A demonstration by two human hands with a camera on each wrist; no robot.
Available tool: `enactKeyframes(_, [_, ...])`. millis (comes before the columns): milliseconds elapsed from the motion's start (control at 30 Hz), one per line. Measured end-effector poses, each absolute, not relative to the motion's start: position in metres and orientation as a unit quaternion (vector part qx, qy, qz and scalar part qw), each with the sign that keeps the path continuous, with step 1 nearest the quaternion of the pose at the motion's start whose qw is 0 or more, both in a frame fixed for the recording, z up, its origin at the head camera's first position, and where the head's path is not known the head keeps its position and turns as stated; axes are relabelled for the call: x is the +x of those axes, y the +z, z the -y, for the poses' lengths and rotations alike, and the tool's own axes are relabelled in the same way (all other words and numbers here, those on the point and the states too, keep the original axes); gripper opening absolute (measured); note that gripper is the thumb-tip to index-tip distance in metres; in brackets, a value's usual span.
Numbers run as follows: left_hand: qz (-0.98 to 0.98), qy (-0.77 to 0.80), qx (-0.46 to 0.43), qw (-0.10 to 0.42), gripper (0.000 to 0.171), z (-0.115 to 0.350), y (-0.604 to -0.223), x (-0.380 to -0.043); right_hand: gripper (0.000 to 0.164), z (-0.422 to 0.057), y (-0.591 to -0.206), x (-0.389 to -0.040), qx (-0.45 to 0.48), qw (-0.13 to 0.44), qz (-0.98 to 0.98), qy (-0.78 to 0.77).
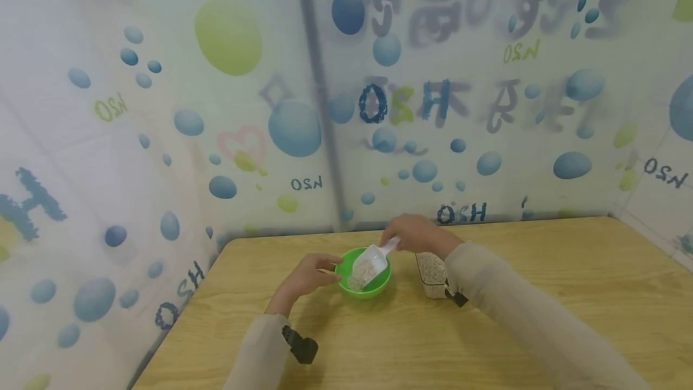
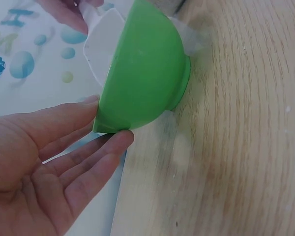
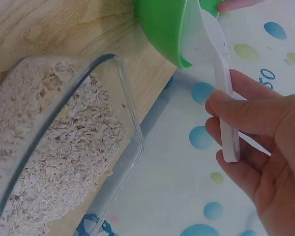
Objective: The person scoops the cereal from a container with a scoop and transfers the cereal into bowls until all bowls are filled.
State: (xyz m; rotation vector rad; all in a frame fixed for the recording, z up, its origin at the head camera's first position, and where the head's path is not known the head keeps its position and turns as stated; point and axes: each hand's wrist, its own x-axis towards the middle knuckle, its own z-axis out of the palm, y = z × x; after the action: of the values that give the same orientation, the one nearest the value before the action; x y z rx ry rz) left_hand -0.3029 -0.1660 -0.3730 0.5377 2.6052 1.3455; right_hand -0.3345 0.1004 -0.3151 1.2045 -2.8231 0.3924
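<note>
My right hand grips the handle of a white scoop, with its thumb and fingers wrapped about it. The scoop, tilted mouth down, is inside a green bowl on the table, and oat flakes lie at its mouth. At the bowl's left side, my left hand holds the bowl near the rim between thumb and fingertips. A clear container of oat flakes stands to the right of the bowl, partly hidden by my right sleeve.
The wooden table ends at a patterned curtain-like wall behind the bowl. Similar walls rise on the left and right. Dark wrist cameras sit on both sleeves. Small pale specks lie on the table near the bowl.
</note>
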Motion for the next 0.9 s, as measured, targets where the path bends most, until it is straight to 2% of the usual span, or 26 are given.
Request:
enactKeyframes(533, [-0.853, 0.472, 0.205, 0.083, 0.041, 0.1702, -0.375, -0.3018, 0.034, -0.0958, -0.3158, -0.3285, 0.381, 0.117, 0.909, 0.119])
enactKeyframes(900, [-0.854, 0.48, 0.183, 0.085, 0.041, 0.1726, -0.3819, -0.3013, 0.031, -0.0992, -0.3118, -0.324, 0.363, 0.142, 0.915, 0.103])
